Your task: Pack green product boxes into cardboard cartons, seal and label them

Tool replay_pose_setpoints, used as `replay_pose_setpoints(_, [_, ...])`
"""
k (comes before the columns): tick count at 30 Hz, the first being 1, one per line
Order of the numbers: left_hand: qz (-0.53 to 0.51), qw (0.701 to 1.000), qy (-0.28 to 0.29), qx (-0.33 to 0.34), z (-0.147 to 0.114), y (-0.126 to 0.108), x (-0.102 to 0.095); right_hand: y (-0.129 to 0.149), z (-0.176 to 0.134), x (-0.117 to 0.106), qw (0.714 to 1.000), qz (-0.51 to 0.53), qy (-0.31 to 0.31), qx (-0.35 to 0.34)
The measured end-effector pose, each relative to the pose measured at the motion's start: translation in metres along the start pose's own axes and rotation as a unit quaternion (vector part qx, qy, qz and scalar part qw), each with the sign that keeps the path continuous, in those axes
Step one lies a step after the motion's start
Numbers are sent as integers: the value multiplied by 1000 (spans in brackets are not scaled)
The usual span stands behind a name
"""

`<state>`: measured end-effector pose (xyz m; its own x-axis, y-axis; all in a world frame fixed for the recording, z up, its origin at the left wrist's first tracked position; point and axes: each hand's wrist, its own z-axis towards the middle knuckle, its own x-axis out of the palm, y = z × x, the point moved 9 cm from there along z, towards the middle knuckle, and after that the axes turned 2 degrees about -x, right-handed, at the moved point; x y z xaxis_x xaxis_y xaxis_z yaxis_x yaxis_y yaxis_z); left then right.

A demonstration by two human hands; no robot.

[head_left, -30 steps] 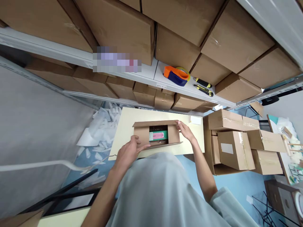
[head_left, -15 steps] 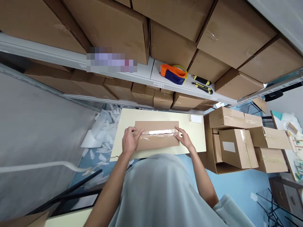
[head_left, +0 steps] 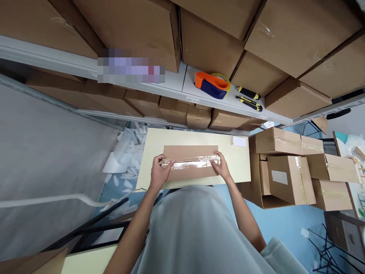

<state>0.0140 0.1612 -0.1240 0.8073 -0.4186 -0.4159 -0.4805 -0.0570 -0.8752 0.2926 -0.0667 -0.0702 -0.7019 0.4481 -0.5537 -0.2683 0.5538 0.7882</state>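
At opposite ends, both hands [head_left: 160, 171] [head_left: 222, 167] seemingly pinch the taped carton [head_left: 192, 172].

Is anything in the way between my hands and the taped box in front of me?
Nothing visible blocks either: the left hand and right hand hold opposite ends of the box. Only its tape, stuck along the top, seems to run under the thumbs.

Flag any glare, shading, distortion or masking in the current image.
Head view: bright glare along the clear tape on the held carton; head view: wide-angle stretch, upper boxes looming and skewed; head view: darker shade on the boxes under the shelf; head view: pixelated patch masking part of the shelf.
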Motion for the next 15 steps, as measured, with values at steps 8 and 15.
replay_pose_setpoints(8, [-7,1000,-2,7,-2,3,1,-4,1,13,998,-11,-50,41])
replay_pose_setpoints(15, [-21,1000,-3,-2,-2,6,1,-10,-5,12,993,-105,-13,45])
